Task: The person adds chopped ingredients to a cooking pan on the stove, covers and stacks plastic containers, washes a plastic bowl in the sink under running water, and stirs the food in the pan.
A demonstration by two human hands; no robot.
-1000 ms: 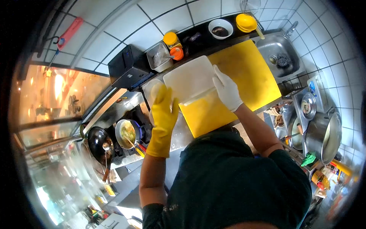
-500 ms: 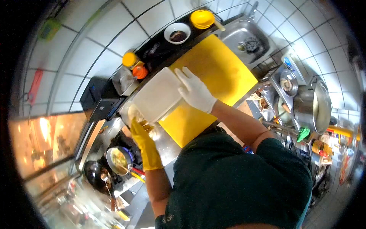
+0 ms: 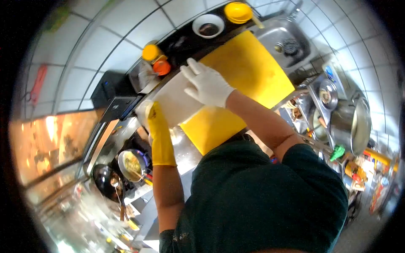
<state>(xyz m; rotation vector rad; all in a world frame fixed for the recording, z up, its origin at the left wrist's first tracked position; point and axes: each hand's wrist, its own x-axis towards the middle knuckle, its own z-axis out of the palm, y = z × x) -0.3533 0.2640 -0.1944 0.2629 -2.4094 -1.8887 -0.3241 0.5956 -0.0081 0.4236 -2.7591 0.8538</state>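
My right hand (image 3: 209, 86), in a white glove, lies over a whitish translucent plastic container (image 3: 171, 99), fingers spread. Whether it presses on the plastic or hovers just above I cannot tell. The container rests partly on a yellow cutting board (image 3: 249, 69), at its left side. My left hand (image 3: 158, 130) wears a yellow rubber glove and reaches to the container's near left end. A pale, blurred thing sits by its fingertips. The grip of those fingers is not clear.
Behind the board stand a white bowl (image 3: 209, 26) with dark contents and several yellow bowls (image 3: 238, 12). A metal sink (image 3: 291, 44) lies at upper right. On the left are a black box (image 3: 114, 95), a frying pan (image 3: 131, 165) with food and a dark wok (image 3: 105, 181). Large pots (image 3: 348, 124) stand right.
My left hand has moved up to the container's left end, its fingers turned upward. My right hand has slid left across the container. The whole view has shifted slightly.
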